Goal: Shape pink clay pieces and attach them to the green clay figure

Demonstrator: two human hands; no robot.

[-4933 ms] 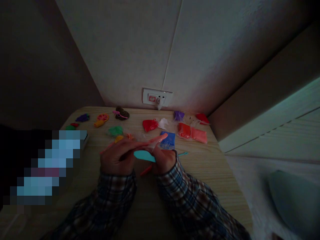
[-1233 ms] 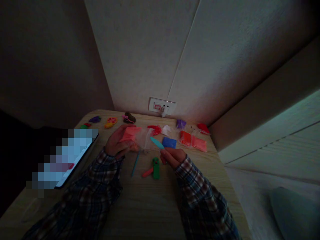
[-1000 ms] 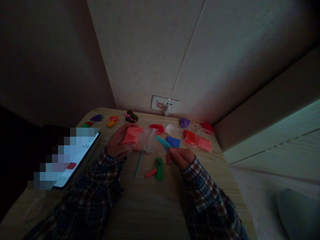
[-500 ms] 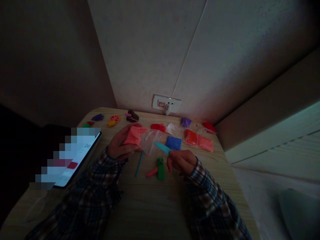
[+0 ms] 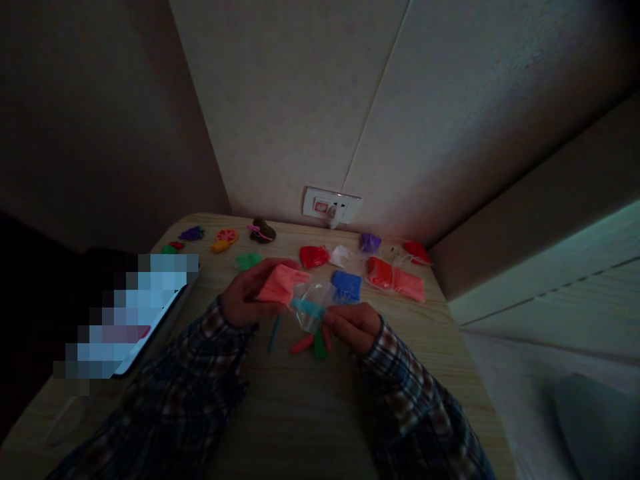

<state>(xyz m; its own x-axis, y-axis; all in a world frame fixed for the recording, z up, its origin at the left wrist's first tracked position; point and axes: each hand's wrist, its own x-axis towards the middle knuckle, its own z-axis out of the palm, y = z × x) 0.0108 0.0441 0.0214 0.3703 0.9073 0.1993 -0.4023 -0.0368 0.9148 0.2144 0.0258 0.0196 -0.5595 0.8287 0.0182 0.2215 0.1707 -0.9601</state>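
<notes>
Wooden worktop (image 5: 300,413), one pink bag (image 5: 281,285) above its middle
Your left hand (image 5: 253,293) clamps the bag; your right hand (image 5: 355,325) pinches one turquoise knife (image 5: 308,307), seen through clear plastic; one blue packet (image 5: 347,285) lies beyond.

Holding a clay bag (image 5: 283,285) in the left hand (image 5: 250,293) near the frame's centre, gripping a blade tool (image 5: 309,307) in the right hand (image 5: 354,325), overlapping the bag's right part. Working above a tabletop (image 5: 425,380), over a stick (image 5: 275,333), a clay roll (image 5: 302,344) and, right of the roll, a clay block (image 5: 320,346). Having a phone (image 5: 145,333) lying at left, clay figures (image 5: 226,239) lying beyond it, a flat packet (image 5: 346,286) lying behind the right hand, other packets (image 5: 380,272) spreading toward the table's far right corner. Facing a wall socket (image 5: 320,204) above the far edge.
</notes>
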